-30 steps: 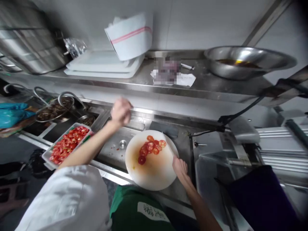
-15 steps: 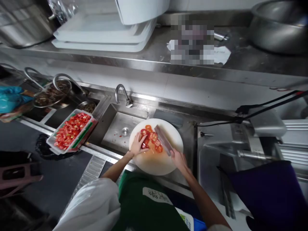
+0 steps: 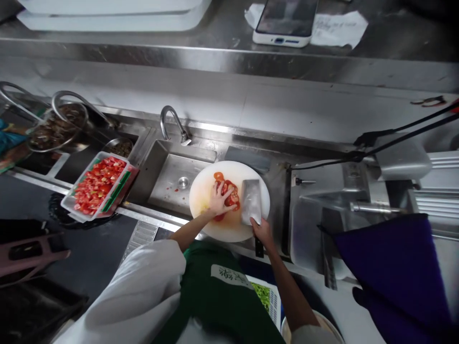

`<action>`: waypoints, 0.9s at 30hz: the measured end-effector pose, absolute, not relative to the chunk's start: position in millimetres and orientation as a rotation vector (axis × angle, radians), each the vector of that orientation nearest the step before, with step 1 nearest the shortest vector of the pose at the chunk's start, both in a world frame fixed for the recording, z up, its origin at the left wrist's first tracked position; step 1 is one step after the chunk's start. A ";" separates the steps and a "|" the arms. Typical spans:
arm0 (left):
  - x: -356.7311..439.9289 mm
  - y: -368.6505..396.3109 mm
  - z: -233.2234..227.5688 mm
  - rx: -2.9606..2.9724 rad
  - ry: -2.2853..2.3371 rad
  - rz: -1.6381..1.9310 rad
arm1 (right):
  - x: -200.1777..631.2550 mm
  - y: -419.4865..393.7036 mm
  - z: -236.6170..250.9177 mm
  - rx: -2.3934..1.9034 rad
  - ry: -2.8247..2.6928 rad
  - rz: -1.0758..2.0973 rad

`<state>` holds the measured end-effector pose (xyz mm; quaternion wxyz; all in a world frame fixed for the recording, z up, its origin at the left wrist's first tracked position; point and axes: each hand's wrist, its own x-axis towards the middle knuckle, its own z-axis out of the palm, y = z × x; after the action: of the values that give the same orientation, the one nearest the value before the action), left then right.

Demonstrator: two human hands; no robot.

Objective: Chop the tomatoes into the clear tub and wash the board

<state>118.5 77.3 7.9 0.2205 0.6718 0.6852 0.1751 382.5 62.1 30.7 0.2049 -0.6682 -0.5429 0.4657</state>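
Sliced tomatoes point(image 3: 233, 196) lie in a red cluster on a round white cutting board point(image 3: 229, 234). My left hand point(image 3: 218, 200) rests over them with its fingers spread, hiding part of the pile. One orange-red slice point(image 3: 218, 176) sits apart beyond my fingertips. In my right hand point(image 3: 263, 231) is the handle of a cleaver point(image 3: 251, 200). Its broad blade lies nearly flat over the right side of the board, beside the tomatoes, and its dark handle end sticks out below my fist.
Left of the board is a metal sink point(image 3: 168, 181) with a curved faucet point(image 3: 172, 119). A clear tub of chopped tomatoes point(image 3: 96, 186) stands at its left. Another person's arm point(image 3: 12, 148) shows near a strainer bowl point(image 3: 60, 129). A phone point(image 3: 286, 21) lies on the shelf above.
My left hand has moved right, onto the tomatoes. The cleaver has left the tomatoes' edge, moved right and turned from edge-on to nearly flat. The view has tipped down.
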 end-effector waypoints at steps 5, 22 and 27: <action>156.3 84.1 10.3 1.740 2.029 0.602 | 354.0 62.9 15.4 -1.789 -1.471 1.444; 199.6 102.5 22.4 1.833 1.953 0.758 | 332.4 59.6 7.5 -1.520 -1.357 1.627; 203.5 110.6 46.0 1.927 1.897 0.781 | 330.4 60.4 18.9 -1.459 -1.289 1.615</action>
<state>203.5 110.6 46.0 0.1625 0.6755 0.6650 0.2737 330.4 60.4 18.9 0.3013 -0.5500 -0.4859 0.6087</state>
